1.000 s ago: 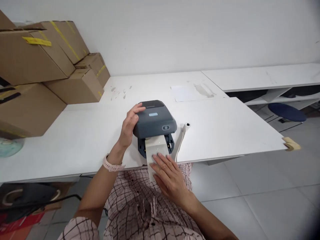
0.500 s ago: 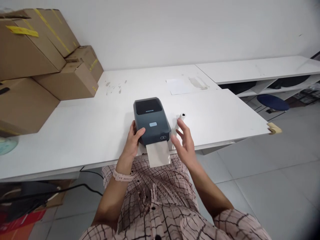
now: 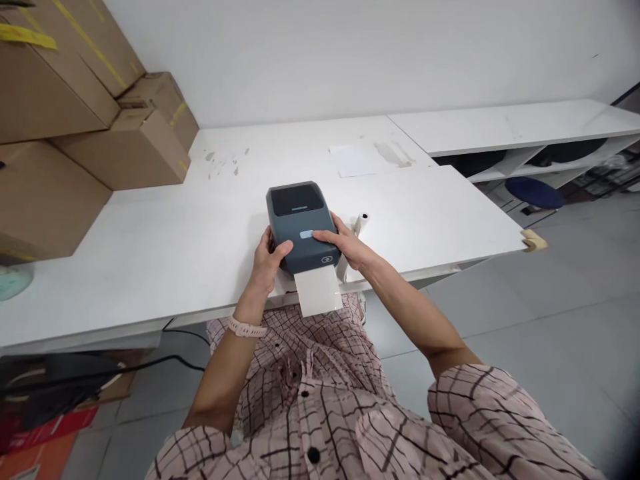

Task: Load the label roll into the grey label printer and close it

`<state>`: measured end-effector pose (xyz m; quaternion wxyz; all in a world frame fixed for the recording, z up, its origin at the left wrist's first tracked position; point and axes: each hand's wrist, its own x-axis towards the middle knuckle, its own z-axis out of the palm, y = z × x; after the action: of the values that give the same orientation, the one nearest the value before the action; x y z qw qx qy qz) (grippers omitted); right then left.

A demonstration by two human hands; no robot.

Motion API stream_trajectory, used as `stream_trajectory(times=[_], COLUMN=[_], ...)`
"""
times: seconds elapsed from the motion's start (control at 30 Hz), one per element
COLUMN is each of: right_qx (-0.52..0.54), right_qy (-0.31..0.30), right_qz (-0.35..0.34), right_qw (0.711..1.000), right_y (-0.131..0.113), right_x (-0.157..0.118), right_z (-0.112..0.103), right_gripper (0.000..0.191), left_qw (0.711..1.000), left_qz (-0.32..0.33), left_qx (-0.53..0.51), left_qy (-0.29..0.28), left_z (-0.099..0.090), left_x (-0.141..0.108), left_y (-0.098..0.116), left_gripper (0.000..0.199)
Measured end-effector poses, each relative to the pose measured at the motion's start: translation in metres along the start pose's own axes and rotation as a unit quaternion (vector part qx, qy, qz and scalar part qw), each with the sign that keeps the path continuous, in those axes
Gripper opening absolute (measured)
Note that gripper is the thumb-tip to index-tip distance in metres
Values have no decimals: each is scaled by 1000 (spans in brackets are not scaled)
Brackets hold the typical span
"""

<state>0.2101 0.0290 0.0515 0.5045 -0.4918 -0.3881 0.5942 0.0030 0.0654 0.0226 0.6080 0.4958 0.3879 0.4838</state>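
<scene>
Both hands on a label printer [image 3: 293,223] at the table's [image 3: 210,253] near edge
Left hand [image 3: 264,267] and right hand [image 3: 353,248] clamp its opposite sides, thumbs on top, the right thumb at the light-blue button [image 3: 305,234]; a label strip [image 3: 318,292] hangs out front. The step looks like steadying the closed printer; a press there would call for light thumb force, with the left hand bracing

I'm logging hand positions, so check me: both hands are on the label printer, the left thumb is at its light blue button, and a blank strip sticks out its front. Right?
Not quite: the right hand, not the left hand, has its thumb at the light blue button, as the head view shows. Both are on the label printer, a blank strip out front.
</scene>
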Motion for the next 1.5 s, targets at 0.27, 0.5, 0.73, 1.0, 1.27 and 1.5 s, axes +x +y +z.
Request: stream_trajectory(times=[0.27, 0.5, 0.73, 1.0, 1.27, 1.5], right_qx=[2, -23, 14, -30, -54, -45], right_qy=[32, 30, 34, 44, 49, 76], right_qz=[-7, -20, -6, 33, 38, 2], right_qw=[999, 999, 999, 998, 997, 996], right_y=[5, 5, 9, -14, -25, -2], right_x=[0, -1, 1, 2, 8, -6], right_z=[8, 9, 7, 12, 19, 17], right_gripper=[111, 106, 105, 129, 122, 117], left_qw=[977, 980, 980, 972, 957, 962], left_qz=[-5, -195, -187, -164, -165, 21], left_qx=[136, 29, 68, 169, 202, 265], left_qy=[162, -11, 11, -20, -124, 55], left_z=[5, 29, 30, 11, -4, -35], left_x=[-91, -113, -108, -100, -91, -77], left_y=[-38, -19, -20, -36, -24, 10], left_gripper=[57, 56, 56, 58, 57, 40])
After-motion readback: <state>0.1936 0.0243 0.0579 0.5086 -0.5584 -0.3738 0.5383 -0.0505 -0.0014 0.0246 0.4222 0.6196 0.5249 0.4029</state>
